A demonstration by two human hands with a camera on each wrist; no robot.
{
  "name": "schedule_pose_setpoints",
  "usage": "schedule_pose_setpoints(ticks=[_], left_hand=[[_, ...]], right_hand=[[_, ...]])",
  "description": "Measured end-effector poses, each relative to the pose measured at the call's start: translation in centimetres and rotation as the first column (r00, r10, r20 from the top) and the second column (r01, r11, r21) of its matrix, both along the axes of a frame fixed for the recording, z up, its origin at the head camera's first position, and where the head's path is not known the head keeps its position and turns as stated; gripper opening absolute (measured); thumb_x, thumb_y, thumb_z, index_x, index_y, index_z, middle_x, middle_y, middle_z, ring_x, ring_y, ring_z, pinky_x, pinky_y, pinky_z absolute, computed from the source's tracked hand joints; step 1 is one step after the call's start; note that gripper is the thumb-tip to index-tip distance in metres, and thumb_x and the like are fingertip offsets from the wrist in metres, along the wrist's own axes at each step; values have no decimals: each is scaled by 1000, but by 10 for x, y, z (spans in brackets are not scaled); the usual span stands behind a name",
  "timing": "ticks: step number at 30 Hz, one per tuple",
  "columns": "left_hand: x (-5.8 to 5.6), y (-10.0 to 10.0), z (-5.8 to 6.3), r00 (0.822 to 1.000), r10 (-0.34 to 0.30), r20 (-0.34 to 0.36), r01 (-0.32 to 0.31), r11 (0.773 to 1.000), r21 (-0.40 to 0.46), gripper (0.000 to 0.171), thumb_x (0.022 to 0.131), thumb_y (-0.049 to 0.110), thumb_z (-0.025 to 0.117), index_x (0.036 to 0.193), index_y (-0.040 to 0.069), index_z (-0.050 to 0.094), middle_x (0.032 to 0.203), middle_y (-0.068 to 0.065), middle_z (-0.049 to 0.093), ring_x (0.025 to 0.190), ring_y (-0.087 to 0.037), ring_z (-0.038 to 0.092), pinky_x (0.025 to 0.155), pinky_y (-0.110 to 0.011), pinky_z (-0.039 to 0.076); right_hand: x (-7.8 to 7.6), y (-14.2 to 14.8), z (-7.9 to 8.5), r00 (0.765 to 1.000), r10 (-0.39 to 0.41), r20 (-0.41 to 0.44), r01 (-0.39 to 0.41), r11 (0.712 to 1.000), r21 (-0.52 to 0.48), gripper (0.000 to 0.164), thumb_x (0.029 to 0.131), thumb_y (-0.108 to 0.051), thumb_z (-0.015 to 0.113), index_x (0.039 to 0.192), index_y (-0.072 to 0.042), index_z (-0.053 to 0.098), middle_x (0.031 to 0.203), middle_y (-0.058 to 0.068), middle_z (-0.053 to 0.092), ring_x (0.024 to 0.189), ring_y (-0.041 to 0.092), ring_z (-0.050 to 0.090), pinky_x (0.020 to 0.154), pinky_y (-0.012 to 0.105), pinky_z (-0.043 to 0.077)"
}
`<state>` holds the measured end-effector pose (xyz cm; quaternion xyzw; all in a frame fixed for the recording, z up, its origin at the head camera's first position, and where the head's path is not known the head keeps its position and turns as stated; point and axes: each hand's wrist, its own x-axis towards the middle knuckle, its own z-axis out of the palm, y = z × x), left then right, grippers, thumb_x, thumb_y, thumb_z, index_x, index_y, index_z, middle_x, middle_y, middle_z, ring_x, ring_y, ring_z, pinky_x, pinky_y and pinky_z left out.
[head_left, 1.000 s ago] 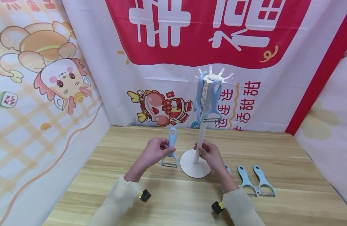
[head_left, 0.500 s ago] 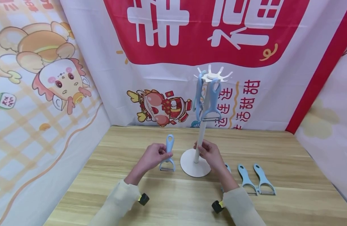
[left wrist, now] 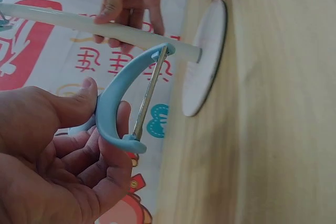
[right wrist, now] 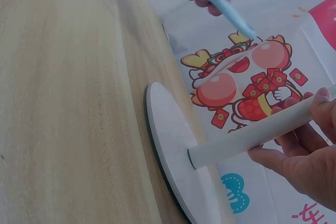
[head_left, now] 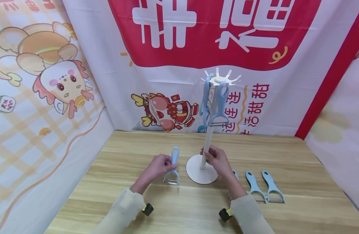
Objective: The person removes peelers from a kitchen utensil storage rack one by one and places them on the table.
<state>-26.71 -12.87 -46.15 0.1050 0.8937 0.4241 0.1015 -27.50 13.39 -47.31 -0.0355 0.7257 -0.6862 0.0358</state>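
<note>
My left hand [head_left: 159,167] pinches a light blue peeler [head_left: 174,156] by its handle, blade end down, left of a white stand. In the left wrist view the peeler's curved head [left wrist: 113,100] and metal blade stand out past the thumb. My right hand [head_left: 218,160] grips the pole [head_left: 208,138] of the stand just above its round base [head_left: 194,172]; in the right wrist view thumb and fingers wrap the pole [right wrist: 247,137]. From the prongs [head_left: 221,79] at the top hang blue peelers, one facing front [head_left: 220,105] and others overlapping at the left [head_left: 206,99].
Several blue peelers lie on the wooden table [head_left: 123,204] at the right; two show well, one nearer [head_left: 253,183] and one farther right [head_left: 271,185], while my right forearm partly covers another. A printed cloth [head_left: 167,78] hangs behind the table, with another along the left side.
My left hand has come down and slightly left with the peeler, toward the near side of the table. The right hand and the stand have stayed in place.
</note>
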Motion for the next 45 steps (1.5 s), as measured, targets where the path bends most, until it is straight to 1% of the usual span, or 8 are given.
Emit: schedule_pose_setpoints(ticks=[4,10,16,22,26,32,39,45], left_hand=[[-3,-1,-10,1000,-20,-3,20,1000,-11,10,91,17,73,87,8,70,76,-3,67,68,-15,60,62,-27,52],[-4,-2,-21,999,0,41,1,999,-32,11,90,18,73,87,8,70,76,-3,67,69,-16,59,62,-27,50],[-6,-4,-28,1000,-11,17,12,998,-60,13,88,17,75,82,6,70,72,-3,66,65,-14,57,58,-24,47],[-7,-6,-35,1000,-19,19,20,997,-81,16,88,19,76,79,7,68,71,-2,64,63,-13,55,56,-24,46],[-7,-7,-36,1000,-9,24,11,996,-85,18,87,19,76,78,7,67,70,-2,63,62,-13,54,55,-24,46],[-9,-8,-37,1000,-5,-9,4,989,-145,23,87,21,76,72,8,64,65,0,58,59,-11,49,52,-22,41],[-11,-6,-38,999,-5,-45,-7,967,-255,30,87,26,77,68,10,60,61,3,53,56,-11,45,51,-22,36],[-10,-3,-36,999,5,-31,-15,950,-311,31,87,27,77,66,11,60,58,3,52,53,-11,45,49,-22,35]], right_hand=[[1,2,0,1000,-10,1,10,1000,5,24,102,-10,53,123,-2,61,123,19,64,124,32,58,104,50,48],[2,3,-1,1000,-7,9,7,1000,6,24,102,-11,54,124,-2,61,125,20,63,125,33,58,104,49,48],[2,4,-1,1000,-5,8,5,1000,-6,25,103,-11,53,125,-1,60,124,20,63,126,32,57,104,49,47],[1,4,-2,1000,5,12,-5,1000,-4,25,102,-12,54,124,-3,61,124,19,64,126,32,57,105,49,47],[1,4,-1,1000,6,9,-6,1000,-1,24,103,-12,54,123,-4,62,124,19,64,126,32,57,105,49,47],[0,4,2,1000,5,11,-5,1000,7,22,103,-10,53,122,-5,62,122,16,64,126,30,58,105,49,48],[-1,5,3,1000,-1,16,1,1000,12,22,103,-9,53,122,-5,62,123,17,64,126,31,58,104,48,48],[-3,4,0,1000,12,5,-12,1000,15,21,103,-11,54,121,-5,63,122,17,64,124,31,59,104,49,48]])
